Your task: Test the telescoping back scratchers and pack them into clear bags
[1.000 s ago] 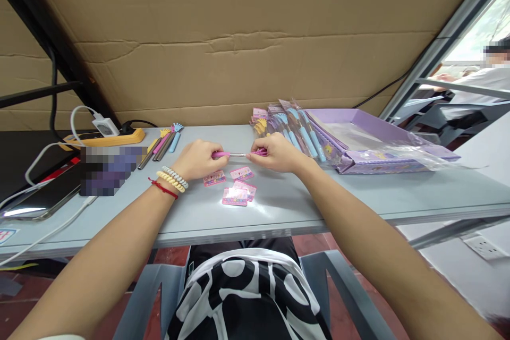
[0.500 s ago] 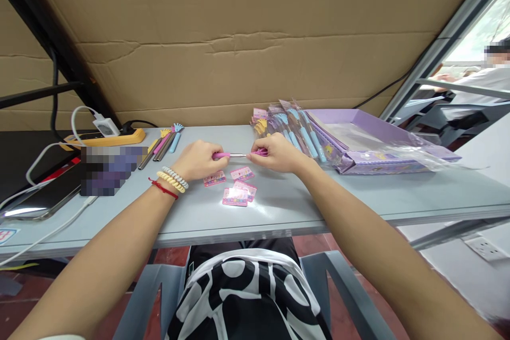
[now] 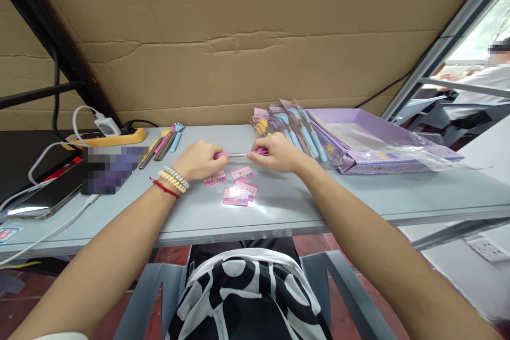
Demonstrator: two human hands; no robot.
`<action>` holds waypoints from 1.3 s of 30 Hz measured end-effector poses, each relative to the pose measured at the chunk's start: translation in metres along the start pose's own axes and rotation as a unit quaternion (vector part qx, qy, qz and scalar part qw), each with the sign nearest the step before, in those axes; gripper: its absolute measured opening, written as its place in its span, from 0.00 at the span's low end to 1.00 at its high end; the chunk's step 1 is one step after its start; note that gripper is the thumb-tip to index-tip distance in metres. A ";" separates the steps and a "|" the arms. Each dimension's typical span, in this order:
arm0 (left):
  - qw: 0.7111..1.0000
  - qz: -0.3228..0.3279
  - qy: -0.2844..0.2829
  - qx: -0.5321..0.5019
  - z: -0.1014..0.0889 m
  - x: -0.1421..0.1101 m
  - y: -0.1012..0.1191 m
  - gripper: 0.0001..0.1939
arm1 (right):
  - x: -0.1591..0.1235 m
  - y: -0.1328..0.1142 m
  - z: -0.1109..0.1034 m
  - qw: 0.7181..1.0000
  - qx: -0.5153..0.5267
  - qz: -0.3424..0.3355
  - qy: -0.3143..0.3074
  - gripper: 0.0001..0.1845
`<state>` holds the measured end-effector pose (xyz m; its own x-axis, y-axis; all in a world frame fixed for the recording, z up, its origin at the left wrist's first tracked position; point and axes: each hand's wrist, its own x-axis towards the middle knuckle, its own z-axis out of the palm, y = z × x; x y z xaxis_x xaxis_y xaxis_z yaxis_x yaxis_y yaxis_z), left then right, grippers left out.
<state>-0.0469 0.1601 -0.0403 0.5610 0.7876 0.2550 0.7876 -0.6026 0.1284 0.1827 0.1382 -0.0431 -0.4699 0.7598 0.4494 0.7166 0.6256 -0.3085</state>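
Between my hands a pink telescopic back scratcher lies crosswise, its thin metal rod showing. My left hand is closed around the pink handle end. The fingers of my right hand close on the other end, partly covering the pink hand-shaped head. Just below, several small pink printed cards lie on the table, two of them overlapping. Beyond my left hand are several loose back scratchers in yellow, pink and blue. Behind my right hand lie several back scratchers in clear wrappers, yellow and blue.
On the right is an open purple box with clear plastic over it. To the left are a phone, white cables and a yellow power strip. A cardboard panel closes off the back. Another person sits far right.
Both hands keep their hold on the back scratcher and stay almost in place. The view has shifted very slightly; nothing else visibly differs.
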 end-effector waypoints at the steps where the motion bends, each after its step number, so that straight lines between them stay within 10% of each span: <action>1: 1.000 -0.001 0.001 0.000 0.000 0.000 0.000 0.19 | 0.000 0.000 0.000 1.000 0.000 0.001 -0.001 0.16; 39: 1.000 -0.017 -0.015 -0.003 -0.001 0.000 0.001 0.20 | 0.000 -0.002 -0.001 0.998 0.044 0.043 -0.023 0.22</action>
<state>-0.0466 0.1598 -0.0396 0.5406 0.8114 0.2224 0.8051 -0.5756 0.1429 0.1821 0.1367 -0.0413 -0.4338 0.8169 0.3800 0.7074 0.5700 -0.4179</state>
